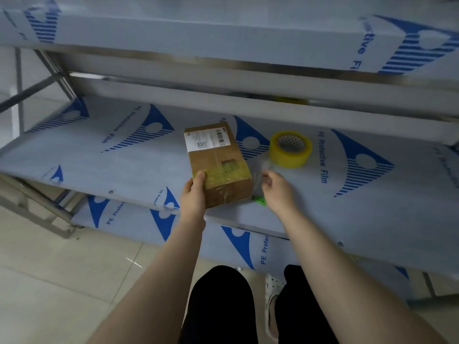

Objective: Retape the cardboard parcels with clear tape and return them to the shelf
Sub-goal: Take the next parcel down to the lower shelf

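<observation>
Holding the cardboard parcel steady is your left hand's job: it clamps the near left corner, thumb over the yellowish taped band. The parcel lies flat on the middle shelf, close to its front edge, label end pointing toward the back.

Your right hand pinches a clear tape strip beside the parcel's near right corner. The strip seems to run back to the tape roll, which lies flat on the shelf just beyond. A green cutter, partly hidden under your wrist, lies at the front edge.

Advice for this step:
- Keep the strip taut so it does not fold onto itself.
- Lay it along the near end seam and press from the corner outward.
- Keep the left-hand clamp on until the tape bonds.
- Cut only once the strip is seated.
</observation>
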